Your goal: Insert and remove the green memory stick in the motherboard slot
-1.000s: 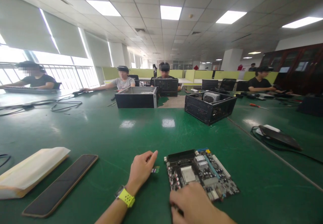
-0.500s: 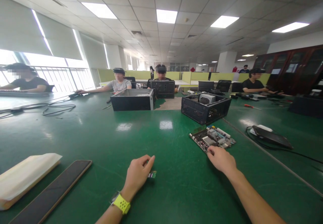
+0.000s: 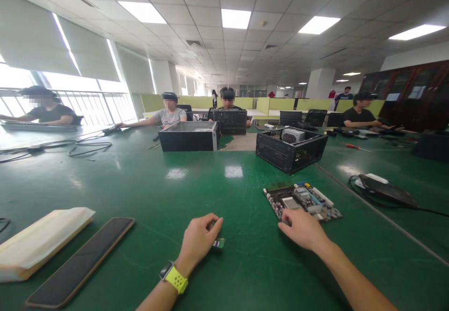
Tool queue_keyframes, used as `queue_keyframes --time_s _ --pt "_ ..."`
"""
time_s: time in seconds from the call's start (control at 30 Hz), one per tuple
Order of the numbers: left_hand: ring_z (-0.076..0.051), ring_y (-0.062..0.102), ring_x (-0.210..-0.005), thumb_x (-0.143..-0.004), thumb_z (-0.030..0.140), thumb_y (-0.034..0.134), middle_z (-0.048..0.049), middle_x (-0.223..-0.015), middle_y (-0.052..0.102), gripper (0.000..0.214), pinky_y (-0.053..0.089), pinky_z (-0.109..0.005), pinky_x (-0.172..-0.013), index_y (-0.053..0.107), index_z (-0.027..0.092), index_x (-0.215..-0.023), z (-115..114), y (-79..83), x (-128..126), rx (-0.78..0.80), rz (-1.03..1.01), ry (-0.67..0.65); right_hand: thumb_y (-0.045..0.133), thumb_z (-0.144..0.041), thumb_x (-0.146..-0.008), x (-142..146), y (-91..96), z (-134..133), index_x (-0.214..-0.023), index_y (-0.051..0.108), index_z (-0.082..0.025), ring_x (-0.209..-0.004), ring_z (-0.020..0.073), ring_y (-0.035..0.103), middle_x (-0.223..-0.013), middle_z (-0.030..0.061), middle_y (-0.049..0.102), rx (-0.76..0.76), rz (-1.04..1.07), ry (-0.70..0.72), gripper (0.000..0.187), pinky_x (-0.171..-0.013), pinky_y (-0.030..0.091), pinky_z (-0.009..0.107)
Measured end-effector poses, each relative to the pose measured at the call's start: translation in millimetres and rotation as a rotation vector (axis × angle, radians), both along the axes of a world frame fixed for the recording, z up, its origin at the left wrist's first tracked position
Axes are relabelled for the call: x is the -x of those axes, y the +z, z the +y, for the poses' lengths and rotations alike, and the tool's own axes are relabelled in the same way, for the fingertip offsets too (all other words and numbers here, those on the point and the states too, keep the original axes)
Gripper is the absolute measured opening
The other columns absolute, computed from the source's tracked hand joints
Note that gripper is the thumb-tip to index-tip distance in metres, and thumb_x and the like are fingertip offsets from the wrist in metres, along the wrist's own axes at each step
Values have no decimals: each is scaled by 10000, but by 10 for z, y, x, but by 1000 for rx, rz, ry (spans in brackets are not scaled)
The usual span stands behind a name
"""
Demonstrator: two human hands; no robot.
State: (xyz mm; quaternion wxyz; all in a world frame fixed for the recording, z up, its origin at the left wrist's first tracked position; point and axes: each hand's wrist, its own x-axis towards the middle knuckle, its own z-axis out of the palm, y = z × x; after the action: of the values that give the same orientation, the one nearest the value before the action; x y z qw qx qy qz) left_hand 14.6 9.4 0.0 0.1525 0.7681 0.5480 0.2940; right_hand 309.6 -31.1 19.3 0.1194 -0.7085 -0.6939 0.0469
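My left hand (image 3: 201,238), with a yellow-strapped watch (image 3: 175,278) at its wrist, has curled fingers. A small green circuit stick with a label, which looks like a RAM module (image 3: 220,242), pokes out from under it, mostly hidden by the hand. To the right lies a motherboard (image 3: 303,202), flat on the green table, with a silver square on its middle and coloured ports at its far side. My right hand (image 3: 300,227) is closed at the board's near edge; its fingertips overlap that edge and partly hide it.
Beyond the motherboard stands an open black computer case (image 3: 291,149) with a power supply; another case (image 3: 187,138) is left of it. A dark flat slab (image 3: 82,259) and a pale packet (image 3: 45,241) lie at left. A black adapter (image 3: 389,190) with cables sits at right. Several people sit around.
The motherboard has slid a little nearer and turned slightly, with my right hand at its edge moving left and down across it. My left hand keeps nearly the same place.
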Motion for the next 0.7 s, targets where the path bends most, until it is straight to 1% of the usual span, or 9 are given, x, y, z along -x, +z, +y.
queue_keyframes --time_s 0.1,0.17,0.2,0.23,0.27,0.37,0.43,0.57,0.7 --pt "-189 618 -790 -841 442 498 -23 -881 678 303 461 -269 -716 643 219 -986 -35 17 -7 -47 -14 -94 620 -383 -712 360 111 -275 -790 640 -191 -652 160 563 -730 35 654 181 231 316 208 -542 324 236" --pt "-216 597 -989 -795 446 574 -41 -1115 639 435 455 -311 -865 561 246 -1181 -57 13 -7 -62 -13 -168 629 -433 -712 541 177 -427 -1014 625 -217 -609 130 566 -827 28 678 475 526 581 371 -506 347 209" --pt "-224 565 -1073 -770 448 607 -43 -1210 595 523 433 -327 -927 511 258 -1248 -67 8 -7 -58 -5 -205 615 -451 -727 594 202 -470 -1125 580 -232 -601 122 575 -892 31 682 573 669 665 456 -500 369 203" --pt "-227 526 -1142 -751 450 632 -41 -1286 546 607 406 -338 -977 456 271 -1303 -75 3 -7 -48 5 -241 589 -453 -752 620 219 -483 -1189 540 -239 -616 121 591 -947 37 678 591 774 691 489 -515 399 208" --pt "-228 491 -1191 -735 450 651 -37 -1342 498 678 383 -344 -1010 404 283 -1344 -83 -2 -8 -34 18 -276 560 -438 -781 618 225 -468 -1198 533 -235 -664 130 610 -987 44 672 508 826 653 465 -566 434 224" --pt "-230 465 -1227 -718 437 668 -23 -1400 437 784 368 -354 -1034 302 311 -1400 -101 -3 -17 19 75 -361 510 -349 -827 490 165 -290 -1079 605 -202 -948 190 594 -1047 63 652 -14 689 353 307 -862 423 322" --pt "-234 493 -1200 -719 427 664 -20 -1381 461 773 386 -359 -1016 306 318 -1396 -112 10 -27 39 116 -382 528 -319 -809 367 63 -137 -1076 609 -191 -1072 215 532 -1114 77 624 -169 559 235 307 -967 355 358" --pt "-237 553 -1111 -686 424 691 -15 -1284 547 710 428 -352 -955 403 303 -1323 -139 60 -41 18 145 -363 552 -335 -780 220 -150 31 -1122 593 -171 -1052 221 534 -1113 90 614 -122 500 175 381 -938 386 354" --pt "-227 602 -990 -695 427 681 -4 -1145 621 571 464 -325 -855 484 287 -1212 -158 94 -32 1 136 -327 538 -349 -791 232 -207 27 -1031 642 -199 -1000 217 559 -1047 63 646 -96 469 215 302 -909 397 346"
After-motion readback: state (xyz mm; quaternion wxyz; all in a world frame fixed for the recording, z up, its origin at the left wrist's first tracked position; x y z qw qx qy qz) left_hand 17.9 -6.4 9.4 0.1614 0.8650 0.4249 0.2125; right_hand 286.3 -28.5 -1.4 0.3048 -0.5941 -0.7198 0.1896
